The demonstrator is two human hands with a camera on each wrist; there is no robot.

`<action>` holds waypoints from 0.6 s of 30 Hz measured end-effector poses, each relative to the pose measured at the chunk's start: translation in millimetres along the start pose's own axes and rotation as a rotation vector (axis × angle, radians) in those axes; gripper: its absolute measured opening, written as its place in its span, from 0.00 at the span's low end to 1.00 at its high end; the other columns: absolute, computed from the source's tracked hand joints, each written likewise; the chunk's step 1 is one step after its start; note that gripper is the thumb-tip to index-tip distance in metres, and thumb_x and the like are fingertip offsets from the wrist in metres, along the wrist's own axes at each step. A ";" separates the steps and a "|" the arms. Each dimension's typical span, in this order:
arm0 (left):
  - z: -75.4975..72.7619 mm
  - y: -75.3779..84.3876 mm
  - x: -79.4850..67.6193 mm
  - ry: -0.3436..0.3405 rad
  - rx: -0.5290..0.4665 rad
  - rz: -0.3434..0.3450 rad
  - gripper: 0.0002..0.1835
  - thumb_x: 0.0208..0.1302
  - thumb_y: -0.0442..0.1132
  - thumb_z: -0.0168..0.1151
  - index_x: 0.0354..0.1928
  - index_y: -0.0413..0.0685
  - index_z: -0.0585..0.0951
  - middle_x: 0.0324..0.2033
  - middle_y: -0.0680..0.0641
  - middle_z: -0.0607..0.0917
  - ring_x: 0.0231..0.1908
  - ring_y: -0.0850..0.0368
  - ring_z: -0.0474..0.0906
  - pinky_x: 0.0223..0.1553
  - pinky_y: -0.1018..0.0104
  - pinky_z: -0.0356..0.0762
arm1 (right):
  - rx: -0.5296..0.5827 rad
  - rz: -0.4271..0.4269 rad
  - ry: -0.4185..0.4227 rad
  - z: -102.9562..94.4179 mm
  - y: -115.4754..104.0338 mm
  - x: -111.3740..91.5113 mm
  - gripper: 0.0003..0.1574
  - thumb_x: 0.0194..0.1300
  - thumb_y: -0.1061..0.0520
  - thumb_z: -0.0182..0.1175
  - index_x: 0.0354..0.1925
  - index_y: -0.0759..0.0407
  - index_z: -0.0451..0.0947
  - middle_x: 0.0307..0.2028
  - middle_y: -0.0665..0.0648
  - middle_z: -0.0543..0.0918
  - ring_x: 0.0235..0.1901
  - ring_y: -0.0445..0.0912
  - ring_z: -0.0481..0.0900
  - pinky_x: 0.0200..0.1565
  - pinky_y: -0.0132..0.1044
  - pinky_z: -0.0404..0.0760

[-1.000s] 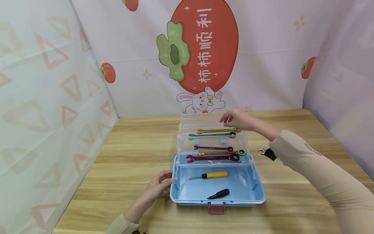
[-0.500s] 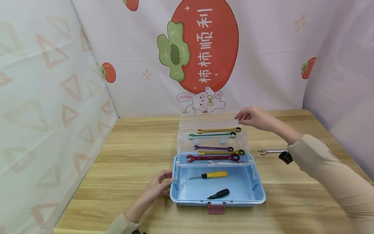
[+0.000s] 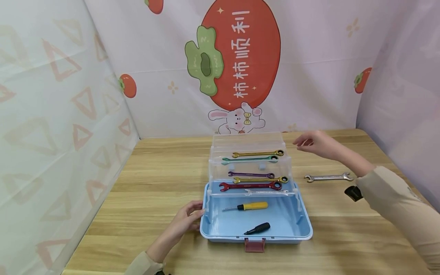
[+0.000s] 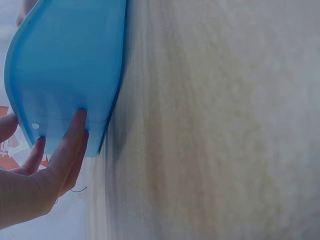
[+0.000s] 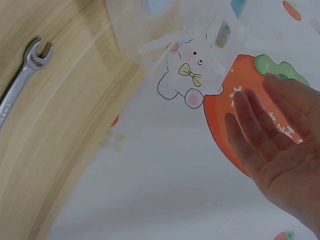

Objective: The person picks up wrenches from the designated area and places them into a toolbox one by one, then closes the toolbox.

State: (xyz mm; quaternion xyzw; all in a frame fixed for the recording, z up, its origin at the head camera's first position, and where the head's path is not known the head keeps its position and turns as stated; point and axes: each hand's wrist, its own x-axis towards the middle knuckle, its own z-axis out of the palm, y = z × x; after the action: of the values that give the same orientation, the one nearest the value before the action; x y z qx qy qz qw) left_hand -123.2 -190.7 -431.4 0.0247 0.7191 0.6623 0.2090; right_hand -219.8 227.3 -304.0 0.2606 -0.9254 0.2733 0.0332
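Observation:
On the wooden table stands a light-blue toolbox [image 3: 220, 237], its clear tiered trays [image 3: 247, 141] raised. My left hand [image 3: 182, 225] rests against the box's left side; the left wrist view shows its fingertips [image 4: 75, 125] touching the outer blue wall [image 4: 70, 55]. The right hand [image 3: 321, 145] hovers right of the trays, holding nothing, its fingers [image 5: 255, 120] loosely extended. Wrenches lie in the trays: gold [image 3: 258, 153], green [image 3: 251, 159], purple [image 3: 252, 175], another gold [image 3: 258, 180], red [image 3: 251, 186] and silver [image 3: 266, 192]. A yellow-handled screwdriver [image 3: 254, 206] and a black-handled screwdriver [image 3: 261, 228] lie in the base.
A silver open-end wrench [image 3: 328, 177] lies on the table right of the box, below my right forearm. The pink latch [image 3: 254, 245] hangs down at the box's front. A printed cloth [image 3: 316, 76] backs the table, with more cloth at both sides.
My right hand has moved right, from above the upper trays to beyond their right end. Its sleeve has uncovered the silver wrench on the table. The left hand has stayed put.

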 end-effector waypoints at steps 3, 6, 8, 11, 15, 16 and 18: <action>-0.2 -0.8 -0.1 0.000 0.001 0.001 0.27 0.62 0.42 0.54 0.57 0.32 0.63 0.52 0.35 0.69 0.42 0.55 0.73 0.36 0.56 0.78 | -0.007 0.022 -0.008 1.4 6.2 -5.9 0.09 0.55 0.67 0.59 0.37 0.68 0.78 0.31 0.59 0.82 0.28 0.46 0.77 0.26 0.29 0.75; -0.4 -1.5 0.2 0.004 0.002 0.000 0.27 0.62 0.42 0.54 0.57 0.31 0.63 0.53 0.35 0.69 0.42 0.55 0.73 0.36 0.56 0.78 | -0.016 0.043 -0.019 3.4 12.6 -11.3 0.09 0.55 0.66 0.59 0.37 0.68 0.78 0.29 0.57 0.82 0.27 0.46 0.77 0.25 0.29 0.74; -0.1 -1.6 0.5 0.007 0.000 -0.006 0.27 0.61 0.42 0.54 0.57 0.32 0.63 0.53 0.35 0.68 0.42 0.55 0.73 0.36 0.57 0.78 | -0.026 0.057 -0.025 4.9 17.2 -14.4 0.09 0.54 0.66 0.60 0.37 0.68 0.78 0.29 0.56 0.82 0.27 0.45 0.76 0.25 0.29 0.74; 0.0 -1.9 1.1 0.009 0.001 -0.006 0.27 0.61 0.43 0.54 0.57 0.32 0.63 0.53 0.35 0.68 0.42 0.55 0.73 0.36 0.57 0.78 | -0.029 0.084 -0.038 7.1 24.2 -18.4 0.09 0.54 0.65 0.60 0.37 0.68 0.78 0.29 0.56 0.82 0.27 0.45 0.77 0.26 0.30 0.75; -0.2 -2.2 1.4 0.011 0.003 -0.004 0.27 0.61 0.43 0.55 0.57 0.32 0.63 0.53 0.35 0.68 0.41 0.55 0.73 0.36 0.58 0.78 | -0.020 0.129 -0.065 10.7 34.3 -23.3 0.10 0.55 0.65 0.59 0.37 0.68 0.78 0.29 0.56 0.82 0.28 0.45 0.77 0.27 0.32 0.76; -0.1 -2.1 1.3 0.012 0.004 -0.007 0.27 0.61 0.43 0.55 0.57 0.33 0.63 0.53 0.35 0.68 0.41 0.55 0.73 0.36 0.58 0.78 | -0.023 0.139 -0.070 11.7 36.9 -24.7 0.10 0.54 0.65 0.59 0.37 0.67 0.78 0.29 0.55 0.82 0.28 0.45 0.77 0.27 0.32 0.76; -0.1 -2.2 1.3 0.015 0.002 -0.010 0.27 0.60 0.43 0.55 0.57 0.33 0.63 0.53 0.35 0.69 0.41 0.54 0.73 0.36 0.58 0.78 | -0.020 0.148 -0.084 14.2 42.6 -27.2 0.10 0.54 0.65 0.59 0.38 0.68 0.78 0.29 0.55 0.82 0.28 0.45 0.77 0.27 0.32 0.75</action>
State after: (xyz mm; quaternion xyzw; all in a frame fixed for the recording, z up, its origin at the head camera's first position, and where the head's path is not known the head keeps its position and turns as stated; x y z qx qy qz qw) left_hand -123.9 -190.7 -433.9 0.0164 0.7215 0.6605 0.2071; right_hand -216.5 262.9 -342.4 0.2025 -0.9453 0.2546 -0.0234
